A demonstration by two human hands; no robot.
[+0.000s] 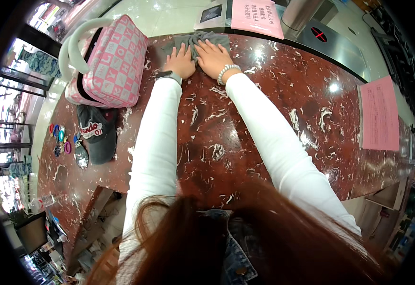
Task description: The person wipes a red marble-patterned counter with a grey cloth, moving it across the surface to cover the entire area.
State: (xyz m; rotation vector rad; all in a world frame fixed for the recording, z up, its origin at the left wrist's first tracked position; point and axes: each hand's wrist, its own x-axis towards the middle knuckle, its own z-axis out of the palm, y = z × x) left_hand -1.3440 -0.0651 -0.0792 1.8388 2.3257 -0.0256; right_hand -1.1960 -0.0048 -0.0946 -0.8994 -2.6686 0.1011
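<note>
Both hands lie side by side, palms down, on a dark grey cloth at the far edge of a red-brown marbled counter. My left hand has its fingers spread on the cloth; a watch is on that wrist. My right hand, with a pale bead bracelet at its wrist, presses on the cloth with fingers apart. The cloth is flat and somewhat crumpled beneath and beyond the fingers. Neither hand is closed around it.
To the left stand a pink checked bag with pale handles, a dark cap, a small dark pouch-like item and several coloured rings. Pink printed sheets stand at right; a metal gate housing lies beyond the far edge.
</note>
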